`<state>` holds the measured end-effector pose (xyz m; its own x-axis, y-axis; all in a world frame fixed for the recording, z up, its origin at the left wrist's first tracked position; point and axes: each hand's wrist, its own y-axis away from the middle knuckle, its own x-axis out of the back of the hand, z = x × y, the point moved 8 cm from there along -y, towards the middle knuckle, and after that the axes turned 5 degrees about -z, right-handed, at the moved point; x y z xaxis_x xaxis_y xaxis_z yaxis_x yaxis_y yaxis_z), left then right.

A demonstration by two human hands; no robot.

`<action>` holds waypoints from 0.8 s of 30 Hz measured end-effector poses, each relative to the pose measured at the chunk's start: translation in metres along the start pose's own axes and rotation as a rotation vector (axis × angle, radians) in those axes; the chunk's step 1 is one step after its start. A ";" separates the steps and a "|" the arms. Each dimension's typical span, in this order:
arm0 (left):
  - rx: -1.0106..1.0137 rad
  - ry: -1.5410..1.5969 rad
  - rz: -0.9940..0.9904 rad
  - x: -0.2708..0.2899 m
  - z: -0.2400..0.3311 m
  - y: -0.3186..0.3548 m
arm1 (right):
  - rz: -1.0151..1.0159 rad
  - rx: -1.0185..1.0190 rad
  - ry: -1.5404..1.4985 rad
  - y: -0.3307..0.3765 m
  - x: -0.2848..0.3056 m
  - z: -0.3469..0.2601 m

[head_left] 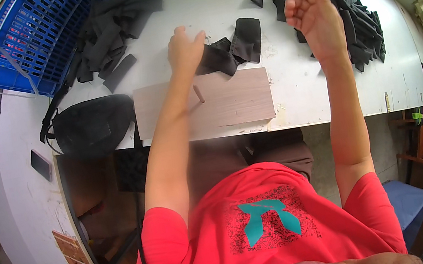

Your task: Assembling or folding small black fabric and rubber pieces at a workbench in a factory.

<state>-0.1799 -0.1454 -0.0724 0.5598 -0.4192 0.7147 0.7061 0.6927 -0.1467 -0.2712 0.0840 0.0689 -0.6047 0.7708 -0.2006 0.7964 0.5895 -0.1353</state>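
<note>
**Both arms stretched forward, left hand low, right hand raised**

I see both of my bare forearms reaching up from the lower edge, running nearly parallel and well apart. My left hand [185,50] is lowered with its back toward me, fingers bent forward and downward, thumb out to the right. My right hand [314,17] sits higher, lifted in the air, wrist straight, fingers loosely curled toward the palm. I can't tell whether it pinches anything. Both elbows are slightly bent, upper arms in short red sleeves.
</note>
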 end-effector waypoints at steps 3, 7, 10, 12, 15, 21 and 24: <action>-0.096 -0.240 -0.192 -0.017 0.017 0.003 | 0.018 -0.231 0.085 0.058 0.020 0.056; -0.296 -0.209 -0.144 -0.018 0.001 0.004 | -0.092 -0.403 0.044 0.120 -0.007 0.106; -0.218 0.126 0.132 0.026 -0.012 0.008 | -0.172 -0.456 0.045 0.139 -0.029 0.125; -0.175 0.341 0.337 0.076 -0.028 0.024 | -0.269 -0.478 0.046 0.146 -0.051 0.124; 0.129 0.931 0.382 0.120 -0.044 0.084 | -0.438 -0.505 0.042 0.155 -0.085 0.122; 0.229 1.367 0.146 0.108 -0.020 0.212 | -0.430 -0.393 -0.220 0.154 -0.139 0.111; 0.301 1.310 0.099 0.085 -0.017 0.243 | -0.272 -0.468 -0.170 0.154 -0.131 0.119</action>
<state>0.0471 -0.0227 -0.0591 0.7211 -0.4911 -0.4887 0.6115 0.7828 0.1157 -0.0676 0.0449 -0.0412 -0.7454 0.5494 -0.3775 0.4981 0.8354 0.2324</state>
